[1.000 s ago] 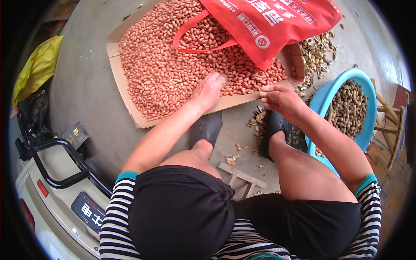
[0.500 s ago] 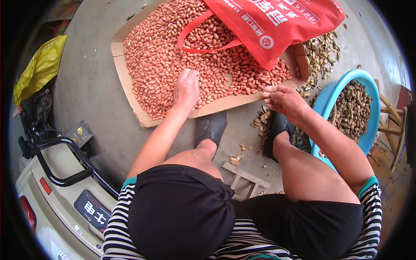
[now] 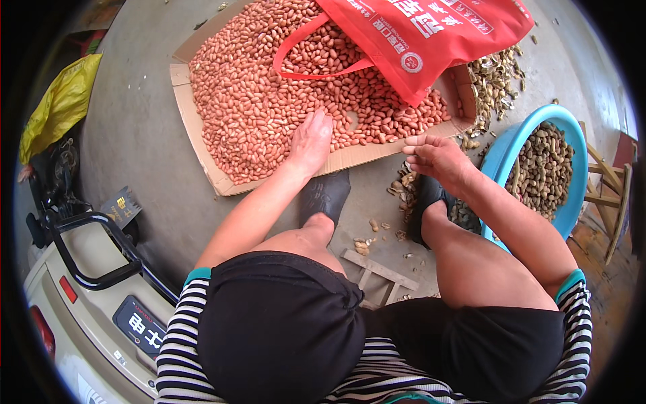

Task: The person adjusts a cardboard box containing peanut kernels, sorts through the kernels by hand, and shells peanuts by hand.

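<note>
Red peanut kernels (image 3: 249, 101) spread across a cardboard tray (image 3: 367, 153)

Under everything I see a grey floor (image 3: 145, 135). A beige vehicle (image 3: 50, 286) with a black rail (image 3: 108, 279) takes up the left side. A person sits here in black shorts (image 3: 269, 330) and a striped top (image 3: 178, 343).

The tray lies on the floor in front of the person, just past the dark shoes (image 3: 324, 198). A red bag (image 3: 431, 47) covers its far right part, one handle looped over the kernels. A blue basin (image 3: 577, 175) stands by the right leg, with a wooden stand (image 3: 618, 222) just beyond it. Off to the left hangs a crumpled yellow bag (image 3: 60, 101). Empty shells (image 3: 494, 91) lie heaped beside the tray's right end, and a low wooden frame (image 3: 380, 269) sits between the legs.

The left hand (image 3: 313, 140) is at the kernels near the tray's front edge, fingers pressed together; I can't tell whether it grips any. The right hand (image 3: 439, 158) is by the front edge near the right corner, fingers half bent, thumb close to them; whether it pinches something, I can't tell.

Unshelled peanuts (image 3: 544, 168) fill much of the basin. The kernels, smallest of all, form a thick layer in the tray.
</note>
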The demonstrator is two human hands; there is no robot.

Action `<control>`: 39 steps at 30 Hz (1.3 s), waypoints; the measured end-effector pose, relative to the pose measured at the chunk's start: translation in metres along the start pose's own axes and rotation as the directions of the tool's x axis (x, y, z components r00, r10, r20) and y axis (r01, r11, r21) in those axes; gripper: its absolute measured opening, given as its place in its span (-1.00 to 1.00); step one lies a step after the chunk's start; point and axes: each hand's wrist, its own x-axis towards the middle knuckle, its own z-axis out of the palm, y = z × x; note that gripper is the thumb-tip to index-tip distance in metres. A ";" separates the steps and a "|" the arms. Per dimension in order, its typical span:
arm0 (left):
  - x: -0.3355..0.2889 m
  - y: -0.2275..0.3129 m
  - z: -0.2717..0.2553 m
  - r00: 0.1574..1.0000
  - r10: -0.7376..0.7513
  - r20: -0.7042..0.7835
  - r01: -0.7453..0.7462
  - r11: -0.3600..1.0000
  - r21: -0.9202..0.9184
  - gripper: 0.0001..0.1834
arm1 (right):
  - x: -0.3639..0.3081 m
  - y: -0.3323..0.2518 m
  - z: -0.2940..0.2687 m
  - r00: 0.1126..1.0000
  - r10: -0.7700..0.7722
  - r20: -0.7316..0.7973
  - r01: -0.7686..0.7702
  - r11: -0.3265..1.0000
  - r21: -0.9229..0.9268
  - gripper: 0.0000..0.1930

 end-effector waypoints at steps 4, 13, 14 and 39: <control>0.001 -0.002 0.003 0.999 0.048 -0.024 -0.048 0.998 0.029 -0.92 | -0.002 0.001 0.001 0.999 0.004 -0.034 -0.004 1.000 0.010 -0.78; -0.003 -0.013 0.008 0.997 0.071 0.010 -0.071 0.993 0.095 -0.92 | -0.006 -0.001 0.006 1.000 -0.009 -0.017 0.009 1.000 0.011 -0.78; -0.005 -0.016 0.011 0.992 0.111 -0.062 -0.106 0.992 0.068 -0.91 | -0.005 0.000 0.006 1.000 -0.006 -0.015 0.006 1.000 0.027 -0.78; -0.034 -0.030 -0.023 0.897 -0.376 -0.232 0.395 0.918 0.037 -0.87 | -0.003 0.001 0.011 0.999 0.046 0.023 -0.048 0.995 0.084 -0.77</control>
